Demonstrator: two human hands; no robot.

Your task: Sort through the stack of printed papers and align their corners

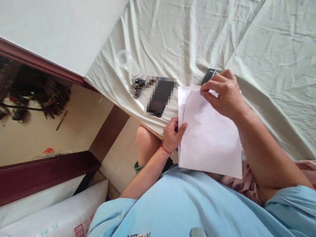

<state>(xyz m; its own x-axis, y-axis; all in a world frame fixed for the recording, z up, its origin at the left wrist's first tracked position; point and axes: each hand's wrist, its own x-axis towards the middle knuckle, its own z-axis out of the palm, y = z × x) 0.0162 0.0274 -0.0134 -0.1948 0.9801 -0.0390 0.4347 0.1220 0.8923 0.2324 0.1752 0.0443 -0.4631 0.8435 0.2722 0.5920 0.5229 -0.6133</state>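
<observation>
I hold a small stack of white paper sheets (209,138) above my lap, at the edge of a bed. My left hand (173,133), with a red string on the wrist, pinches the lower left edge of the sheets. My right hand (224,93) grips the upper corner, fingers curled over the top sheet. The front sheet sits slightly offset from the one behind it.
A pale green bedsheet (239,29) covers the bed. On it lie a dark phone (160,96), a bunch of keys (138,85), a clear plastic lid (127,61) and a dark slim object (208,75) behind my right hand. A white printed sack (61,217) stands on the floor at lower left.
</observation>
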